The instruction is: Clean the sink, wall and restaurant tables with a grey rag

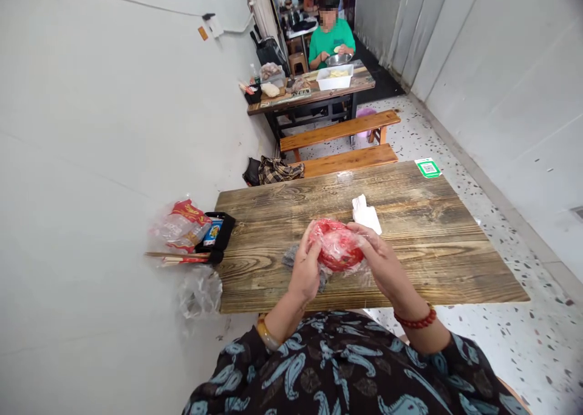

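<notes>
Between my two hands is a red bundle in clear plastic wrap [339, 248], held above the near part of the wooden table [255, 220]. Its contents are hard to make out through the shiny film. My left hand [307, 266] is closed around the bundle's left side, thumb on the near face. On the right side, my right hand [378, 254] grips the crinkled plastic. A grey cloth [289, 257] lies on the table, partly hidden behind my left hand and the bundle. Just beyond my right hand rests a folded white tissue [368, 216].
At the table's left end are a black caddy [224, 229], chopsticks [182, 257] and plastic bags [180, 226]. A green QR card [428, 168] lies at the far right corner. Benches [341, 129] stand beyond. A person in green [331, 38] works at another table.
</notes>
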`<control>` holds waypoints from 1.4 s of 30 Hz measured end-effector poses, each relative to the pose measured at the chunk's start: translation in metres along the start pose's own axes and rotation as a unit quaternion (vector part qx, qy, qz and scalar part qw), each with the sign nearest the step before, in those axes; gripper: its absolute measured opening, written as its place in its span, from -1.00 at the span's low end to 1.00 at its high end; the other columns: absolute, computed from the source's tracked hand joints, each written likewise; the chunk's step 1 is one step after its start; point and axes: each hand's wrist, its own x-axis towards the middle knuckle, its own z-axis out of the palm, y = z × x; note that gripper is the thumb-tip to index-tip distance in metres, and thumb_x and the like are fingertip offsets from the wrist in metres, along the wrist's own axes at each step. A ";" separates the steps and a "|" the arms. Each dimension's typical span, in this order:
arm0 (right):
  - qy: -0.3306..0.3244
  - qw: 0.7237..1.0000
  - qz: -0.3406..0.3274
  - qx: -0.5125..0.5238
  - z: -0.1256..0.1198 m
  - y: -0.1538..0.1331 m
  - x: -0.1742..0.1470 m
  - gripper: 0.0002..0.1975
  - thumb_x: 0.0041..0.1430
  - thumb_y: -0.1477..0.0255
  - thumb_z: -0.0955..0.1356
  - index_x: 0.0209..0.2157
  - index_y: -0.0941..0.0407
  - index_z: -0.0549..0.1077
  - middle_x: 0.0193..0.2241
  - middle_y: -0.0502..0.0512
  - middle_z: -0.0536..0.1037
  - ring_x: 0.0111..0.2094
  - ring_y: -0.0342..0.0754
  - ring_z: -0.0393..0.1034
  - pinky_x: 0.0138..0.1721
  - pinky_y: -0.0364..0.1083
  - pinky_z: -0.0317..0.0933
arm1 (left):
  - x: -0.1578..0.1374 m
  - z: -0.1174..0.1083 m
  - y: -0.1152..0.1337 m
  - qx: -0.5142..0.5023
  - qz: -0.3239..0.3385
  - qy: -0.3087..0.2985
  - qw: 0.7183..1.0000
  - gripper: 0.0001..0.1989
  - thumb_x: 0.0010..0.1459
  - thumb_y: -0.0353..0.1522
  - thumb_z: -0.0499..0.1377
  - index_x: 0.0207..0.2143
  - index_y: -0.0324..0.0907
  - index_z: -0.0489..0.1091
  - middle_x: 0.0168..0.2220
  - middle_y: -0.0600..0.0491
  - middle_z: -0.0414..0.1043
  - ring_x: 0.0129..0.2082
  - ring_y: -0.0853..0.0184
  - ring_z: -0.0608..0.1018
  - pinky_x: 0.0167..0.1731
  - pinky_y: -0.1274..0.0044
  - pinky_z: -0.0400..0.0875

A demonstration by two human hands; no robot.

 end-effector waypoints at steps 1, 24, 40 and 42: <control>-0.003 1.000 -0.011 -0.016 0.002 0.001 0.000 -0.53 0.15 0.10 0.42 0.04 0.01 0.47 0.08 0.12 0.50 0.12 0.09 0.35 0.28 0.19 0.12 | -0.001 0.003 0.003 -0.011 -0.009 0.003 1.000 -0.57 0.11 -0.31 0.28 0.07 -0.07 0.47 0.18 0.01 0.46 0.24 0.18 0.41 0.24 0.39 0.25; -0.062 0.998 0.019 0.017 -0.011 -0.011 0.009 -0.52 -0.03 0.44 0.36 -0.01 -0.02 0.55 0.08 0.00 0.56 0.17 0.07 0.37 0.30 0.12 0.13 | 0.012 0.015 -0.002 0.148 -0.006 -0.027 0.989 -0.35 -0.03 -0.26 0.39 0.12 -0.15 0.33 0.10 -0.11 0.48 0.09 0.14 0.50 0.17 0.31 0.30; -0.021 0.991 0.104 0.076 -0.019 -0.012 0.017 -0.63 -0.13 0.42 0.39 -0.20 0.03 0.63 -0.03 0.04 0.63 0.11 0.16 0.41 0.19 0.12 0.26 | 0.005 0.017 0.007 0.178 -0.032 -0.145 0.973 -0.07 -0.14 -0.35 0.45 0.27 -0.13 0.12 0.22 -0.15 0.33 0.18 0.09 0.42 0.23 0.26 0.25; -0.026 0.990 0.107 0.093 -0.017 -0.014 0.018 -0.67 -0.07 0.36 0.43 -0.19 0.05 0.63 -0.06 0.08 0.64 0.07 0.15 0.44 0.16 0.12 0.28 | 0.005 0.015 0.010 0.212 -0.016 -0.176 0.961 0.02 -0.19 -0.36 0.47 0.30 -0.14 0.06 0.28 -0.19 0.23 0.25 0.03 0.34 0.28 0.22 0.17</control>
